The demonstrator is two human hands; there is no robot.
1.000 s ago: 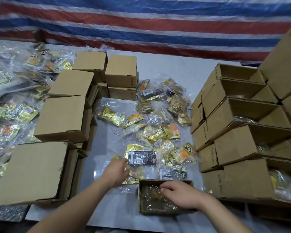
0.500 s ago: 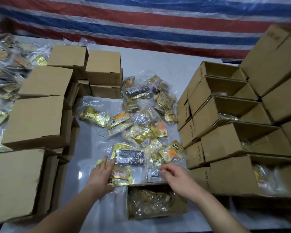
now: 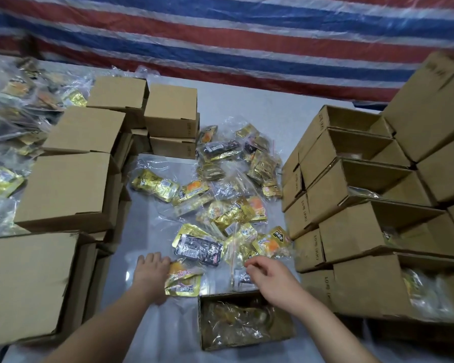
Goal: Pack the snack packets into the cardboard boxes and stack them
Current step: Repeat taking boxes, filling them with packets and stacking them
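Now, hands first:
Left hand: our left hand [image 3: 152, 273] lies flat, fingers straight, on the near-left corner of the grey table [image 3: 247, 106]; its fingertips touch the left edge of a clear bag of gold and orange snack packets [image 3: 182, 282]. It grasps nothing that we can see.
Right hand: our right hand [image 3: 270, 277] hovers just past the far rim of the small open cardboard box [image 3: 243, 319], fingers loosely curled; we cannot tell whether they pinch anything.
Gold and orange bag: it lies flat, long axis running roughly from us toward the far side, just left of the open box and touching its far-left corner.
Open box: it sits nearest us, mouth up, long axis left to right, with clear-wrapped packets already inside.
Black packet: a black and silver snack packet [image 3: 198, 248] lies just beyond the hands, long axis left to right, tilted slightly down to the right.
Loose pile: more gold snack bags [image 3: 236, 195] spread from there toward the far side of the table.
Right side: a stepped stack of open brown boxes [image 3: 351, 205] lies on its sides, mouths facing right, some showing packets.
Left side: closed brown boxes [image 3: 71, 189] stand in stacks, with further bagged packets [image 3: 3, 179] beyond them.
Backdrop: a red, white and blue striped tarpaulin [image 3: 220, 35].
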